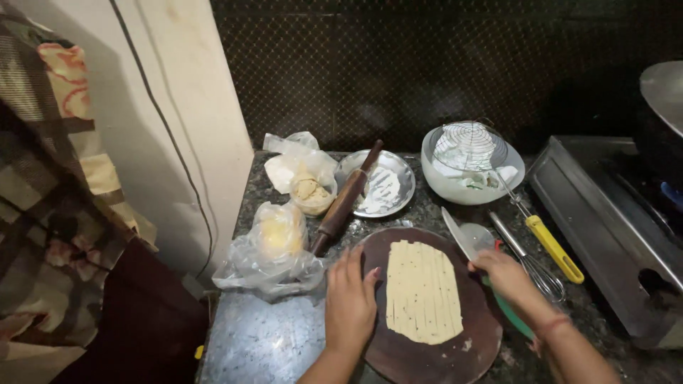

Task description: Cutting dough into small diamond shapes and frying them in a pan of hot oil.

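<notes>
Your rolled dough sheet [422, 290] lies low and centre in the frame on the round dark board [427, 355], already scored into long parallel strips from top to bottom; no crosswise cuts show yet, and none of the strips has been lifted away. Your left hand [350, 302] rests flat and open on the board's left edge. Your right hand [506, 274] grips the knife [459, 235] just right of the dough.

A crumpled clear plastic bag holding a yellowish lump [274, 249] lies on the dark speckled stone counter [263, 341] at the near left. Farther back, a rumpled white plastic bag [295, 160] sits behind a small clear plastic tub of dough [311, 193].
</notes>
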